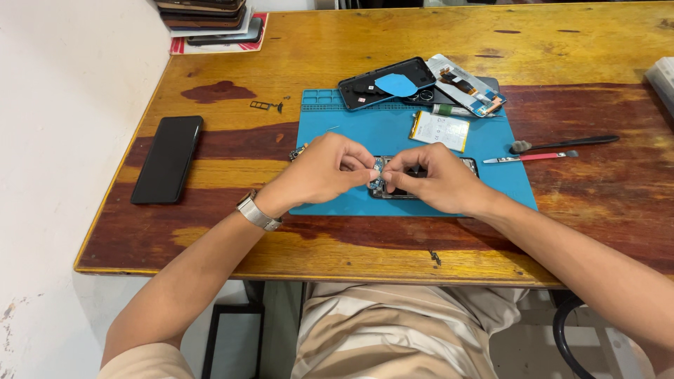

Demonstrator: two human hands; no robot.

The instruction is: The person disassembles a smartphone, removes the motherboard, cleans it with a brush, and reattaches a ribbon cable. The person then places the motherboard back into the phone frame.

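My left hand (324, 170) and my right hand (430, 177) meet over the near edge of a blue work mat (365, 133). Between their fingertips they pinch a small blue circuit board (378, 168). Directly beneath lies an opened phone body (400, 191), mostly hidden by my right hand. A metal watch (257, 213) is on my left wrist.
On the mat's far side lie a white battery (440, 130), a dark phone back cover (387, 83) with a blue pick, and a screen panel (465, 84). A black phone (168, 158) lies at left. Tweezers (531, 157) and a black tool (565, 143) rest to the right. Stacked phones (210, 17) sit far left.
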